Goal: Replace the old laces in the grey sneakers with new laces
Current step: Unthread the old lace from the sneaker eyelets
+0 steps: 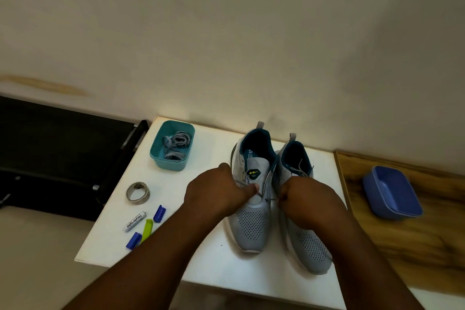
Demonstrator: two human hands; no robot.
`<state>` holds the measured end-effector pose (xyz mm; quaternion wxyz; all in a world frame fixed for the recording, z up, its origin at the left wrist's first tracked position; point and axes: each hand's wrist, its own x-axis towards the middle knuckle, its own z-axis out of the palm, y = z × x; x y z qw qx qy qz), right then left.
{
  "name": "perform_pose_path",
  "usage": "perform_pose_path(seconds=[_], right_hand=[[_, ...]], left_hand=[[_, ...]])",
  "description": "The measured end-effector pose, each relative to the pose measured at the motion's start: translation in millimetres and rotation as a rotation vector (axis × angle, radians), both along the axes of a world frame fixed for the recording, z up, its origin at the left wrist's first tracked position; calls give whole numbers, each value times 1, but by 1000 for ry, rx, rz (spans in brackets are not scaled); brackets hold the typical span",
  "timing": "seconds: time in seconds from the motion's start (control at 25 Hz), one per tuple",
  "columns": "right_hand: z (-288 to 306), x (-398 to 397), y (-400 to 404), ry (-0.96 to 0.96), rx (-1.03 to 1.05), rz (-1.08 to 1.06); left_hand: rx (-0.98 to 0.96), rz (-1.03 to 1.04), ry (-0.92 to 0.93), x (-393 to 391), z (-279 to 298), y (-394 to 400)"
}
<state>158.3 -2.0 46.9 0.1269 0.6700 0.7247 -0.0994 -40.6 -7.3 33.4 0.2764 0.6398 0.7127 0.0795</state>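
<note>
A: Nearest item?

B: 2 bare forearms, reaching up from the bottom edge. Left hand (216,192), fingers curled, thumb pressed on the tongue of the left sneaker (251,194), pinching a thin lace (264,190) at the eyelets. Right hand (305,202), grip closed around the other end of that lace, just beside the shoe's right eyelet row.

A: Second shoe?

B: 1 right sneaker (305,236), grey mesh, touching the first, toe toward the camera. Its own lace (300,167) lies loose at the collar. Both shoes stand upright on the white tabletop (198,254).

A: Spare laces?

B: 1 teal tub (172,145), back left of the tabletop, holding a bundle of grey laces (176,145), well apart from the shoes.

A: Other entries?

B: 1 tape roll (138,193) near the left edge. Below it, 1 battery (136,221), 2 small blue pieces (159,213) and (133,240), 1 lime-green piece (147,229), close together. 1 blue container (392,192) on the wooden surface (427,246) to the right. 1 dark bench-like object (63,153) at far left, detail too dim to tell.
</note>
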Motion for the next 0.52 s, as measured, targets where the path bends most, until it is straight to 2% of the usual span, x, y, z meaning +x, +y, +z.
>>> perform_pose_path(seconds=[0.08,0.16,0.28,0.4,0.52], right_hand=[[2,0,-1,13,9,11],[6,-1,-1,21,36,18],[15,3,1,-12,51,4],[47,13,5,-116,28,-72],[73,22,5,-75,118,-199]], left_hand=[[156,118,35,7,-17,6],[236,133,24,15,-27,13],[303,74,26,22,-31,16],[347,108,51,13,-32,22],[353,140,39,6,-35,27]])
